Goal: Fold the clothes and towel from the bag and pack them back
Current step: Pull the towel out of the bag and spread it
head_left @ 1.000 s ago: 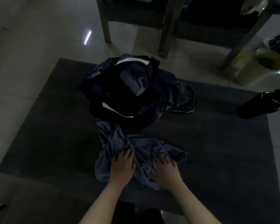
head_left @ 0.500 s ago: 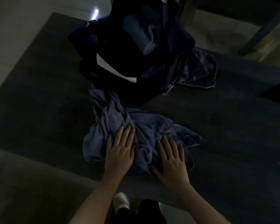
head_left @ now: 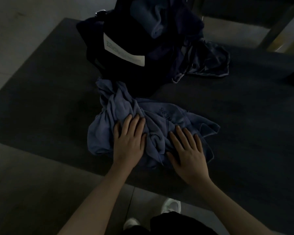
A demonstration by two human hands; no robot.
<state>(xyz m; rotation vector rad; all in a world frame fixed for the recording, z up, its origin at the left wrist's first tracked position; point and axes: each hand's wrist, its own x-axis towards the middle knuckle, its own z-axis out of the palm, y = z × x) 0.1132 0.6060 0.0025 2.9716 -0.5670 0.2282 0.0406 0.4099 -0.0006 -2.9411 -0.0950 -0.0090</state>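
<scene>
Blue-grey cloth (head_left: 143, 119), crumpled and unfolded, lies on the dark mat (head_left: 41, 85) directly beneath your fingers (head_left: 134, 123). Your left hand (head_left: 128, 143) and right hand (head_left: 187, 153) rest side by side on it, palms down. The fingers are straight and slightly spread, and they clasp nothing. The flat press reads as a way of pinning the bundle to the mat so that it can be spread before the first fold. Whether it is the towel or a garment cannot be told from its bunched shape.

One twisted end runs away from your fingertips to the foot of the bag (head_left: 126, 73). It will probably need drawing clear of the bag before the cloth can lie flat. The bag, dark and slumped, stands just beyond your fingers. A paler roll of fabric (head_left: 148, 17) shows at its mouth. A darker garment (head_left: 209, 60) spills out beyond and to the right of your right hand. Both appear to be awaiting their turn.

Writing: raised letters (head_left: 165, 114) are pressed into the cloth just beyond the gap between your hands. They end in what looks like "SS", and the rest is lost in the creases. A white label (head_left: 124, 50) on the bag carries faint greenish print, too dim to read.
</scene>
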